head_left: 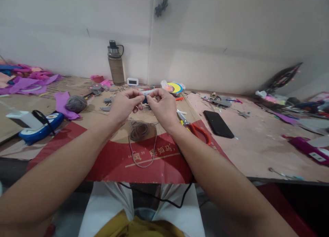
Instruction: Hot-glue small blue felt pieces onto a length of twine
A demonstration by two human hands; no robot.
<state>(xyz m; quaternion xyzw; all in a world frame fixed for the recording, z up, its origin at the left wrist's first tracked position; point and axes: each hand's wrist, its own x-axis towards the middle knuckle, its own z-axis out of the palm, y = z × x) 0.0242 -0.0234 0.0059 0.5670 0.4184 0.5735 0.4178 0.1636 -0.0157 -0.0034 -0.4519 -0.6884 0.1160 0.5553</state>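
Your broad pale-pink surface [246, 151] carries a flat red-and-tan cardboard sheet [102, 165]. Your left hand [125, 105] and right hand [164, 106] meet above it, fingers pinched. Orange-red-handled metal scissors [191, 127] lie beside your right wrist; a loose grey yarn coil [139, 130] lies nearer you. Gripped between both hands: a tiny dark-blue piece [145, 100], material unclear.

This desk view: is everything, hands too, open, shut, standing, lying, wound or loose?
Left hand, pinched on dark blue piece
Right hand, pinched on same piece
Water bottle, standing, lid on
Digital clock, standing
Smartphone, lying flat
Scissors, lying, blade opening unclear
Yarn ball, wound
Yarn coil, loosely looped
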